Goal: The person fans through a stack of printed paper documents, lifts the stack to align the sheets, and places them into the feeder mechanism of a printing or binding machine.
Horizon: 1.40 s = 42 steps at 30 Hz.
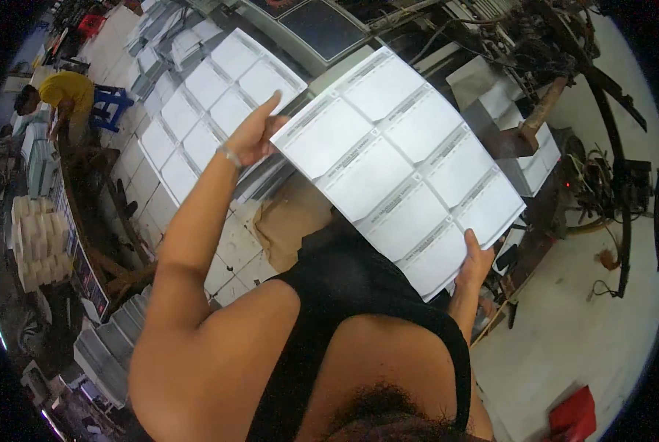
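Step in hand: lifting a large printed sheet (399, 166) clear and holding it up flat, by the look of it, for a check of the print.
Left hand (254, 136): raised on an outstretched arm, pinching the sheet's upper left corner; thumb laid along the paper's edge, fingers behind the paper and hidden, a thin bracelet (230, 156) at the wrist.
Right hand (475, 261): lower and closer to the body, gripping the sheet's bottom edge near its lower right corner; thumb visible on the printed face, fingers behind, not seen.
Sheet position: spanning between both hands, tilted, upper left corner high and far, lower right corner low and near; held in the air above the table (285, 221), touching nothing but the hands.
Sheet face: white, divided into two columns of repeating rectangular panels, each with a dark strip along one edge.
Doing it well: best kept taut corner to corner without creasing; light pinches at the margins only, off the printed panels; likely to buckle in the middle if the hands draw together.
Beneath and beside: stack of similar printed sheets (208, 110) lying beyond the left hand, well apart from the held one; brown paper (289, 217) under the sheet's lower left edge.
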Motion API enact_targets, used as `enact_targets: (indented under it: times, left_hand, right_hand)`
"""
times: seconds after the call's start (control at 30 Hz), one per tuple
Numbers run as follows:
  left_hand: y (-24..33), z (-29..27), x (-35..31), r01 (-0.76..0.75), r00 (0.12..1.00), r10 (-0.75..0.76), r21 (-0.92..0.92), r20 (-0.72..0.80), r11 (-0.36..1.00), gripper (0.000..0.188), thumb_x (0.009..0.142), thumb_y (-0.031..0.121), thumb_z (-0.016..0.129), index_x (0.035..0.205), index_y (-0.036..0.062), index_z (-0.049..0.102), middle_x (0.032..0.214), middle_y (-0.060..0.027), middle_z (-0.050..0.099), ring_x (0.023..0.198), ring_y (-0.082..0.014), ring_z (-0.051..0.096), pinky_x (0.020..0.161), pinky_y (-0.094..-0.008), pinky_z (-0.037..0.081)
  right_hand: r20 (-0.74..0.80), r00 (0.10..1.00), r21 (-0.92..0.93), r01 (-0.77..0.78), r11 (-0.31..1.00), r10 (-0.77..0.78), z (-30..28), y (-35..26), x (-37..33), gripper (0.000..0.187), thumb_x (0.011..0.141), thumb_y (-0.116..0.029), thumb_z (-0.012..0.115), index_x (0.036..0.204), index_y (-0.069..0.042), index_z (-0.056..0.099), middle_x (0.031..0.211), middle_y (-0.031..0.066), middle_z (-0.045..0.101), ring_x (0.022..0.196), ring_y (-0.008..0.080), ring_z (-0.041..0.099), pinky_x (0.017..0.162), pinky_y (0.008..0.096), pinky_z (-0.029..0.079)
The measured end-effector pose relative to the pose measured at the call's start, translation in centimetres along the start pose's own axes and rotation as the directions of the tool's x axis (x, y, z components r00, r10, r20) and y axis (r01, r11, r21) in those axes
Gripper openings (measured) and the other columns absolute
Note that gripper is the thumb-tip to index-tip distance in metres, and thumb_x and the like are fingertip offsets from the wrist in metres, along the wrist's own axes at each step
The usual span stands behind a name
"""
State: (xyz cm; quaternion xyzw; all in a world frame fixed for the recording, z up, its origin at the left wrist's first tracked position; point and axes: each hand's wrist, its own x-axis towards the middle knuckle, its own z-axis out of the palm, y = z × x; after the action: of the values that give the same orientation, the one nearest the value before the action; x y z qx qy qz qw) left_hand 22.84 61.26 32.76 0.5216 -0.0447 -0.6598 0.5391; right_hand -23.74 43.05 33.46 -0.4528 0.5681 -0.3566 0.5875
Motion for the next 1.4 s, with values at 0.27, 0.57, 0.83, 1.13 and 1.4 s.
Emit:
enact_targets:
  times: [0.27,0.57,0.83,1.13,1.4]
  left_hand:
    - [-6.5,6.0,-2.8,-0.311,0.860,0.185,-0.203,-0.475,0.928,0.040,0.088,0.036,0.061,0.101,-0.0020,0.057,0.100,-0.0120,0.062,0.086,-0.0192,0.063,0.077,-0.0297,0.053]
    - [-7.2,6.0,-2.4,-0.343,0.820,0.276,-0.045,-0.502,0.938,0.054,0.090,0.033,0.059,0.126,-0.0053,0.045,0.124,-0.0134,0.054,0.110,-0.0241,0.053,0.093,-0.0346,0.040]
    - [-5.1,9.4,-3.2,-0.534,0.814,0.455,-0.157,-0.361,0.831,0.049,0.094,0.028,0.052,0.127,-0.0080,0.042,0.126,-0.0166,0.051,0.115,-0.0245,0.050,0.097,-0.0376,0.041]
    - [-3.3,10.2,-5.1,-0.692,0.604,0.787,-0.406,0.129,0.597,0.054,0.097,0.037,0.040,0.136,0.0012,0.036,0.135,-0.0168,0.044,0.124,-0.0311,0.043,0.104,-0.0489,0.034]
    - [1.0,21.9,-1.9,-0.390,0.478,0.762,-0.672,0.437,0.630,0.048,0.096,0.034,0.039,0.134,0.0049,0.041,0.136,-0.0170,0.043,0.121,-0.0332,0.046,0.102,-0.0513,0.037]
  right_hand:
    - [-0.033,0.999,-0.032,-0.013,0.999,0.012,0.5,-0.2,-0.7,0.047,0.077,-0.008,0.071,0.116,0.009,0.052,0.108,0.0167,0.061,0.093,0.0225,0.060,0.085,0.0326,0.046]
    - [-0.007,0.999,-0.032,-0.036,0.999,0.036,-0.3,-0.8,0.2,0.035,0.080,-0.017,0.069,0.104,0.007,0.061,0.095,0.0148,0.066,0.083,0.0194,0.062,0.076,0.0318,0.049]
    - [0.129,0.990,0.152,0.045,0.987,-0.065,-1.3,-0.8,0.3,0.031,0.085,-0.018,0.065,0.105,0.006,0.060,0.094,0.0124,0.065,0.083,0.0165,0.061,0.073,0.0304,0.050]
    - [0.099,0.959,0.100,0.256,0.962,-0.265,-3.5,-5.7,-1.9,0.025,0.084,-0.012,0.063,0.103,0.005,0.061,0.090,0.0088,0.065,0.080,0.0148,0.061,0.072,0.0301,0.050]
    - [-0.311,0.847,0.256,0.511,0.821,-0.431,-12.2,-9.7,-5.9,0.043,0.090,-0.019,0.056,0.121,0.009,0.048,0.113,0.0171,0.060,0.099,0.0260,0.061,0.088,0.0367,0.048]
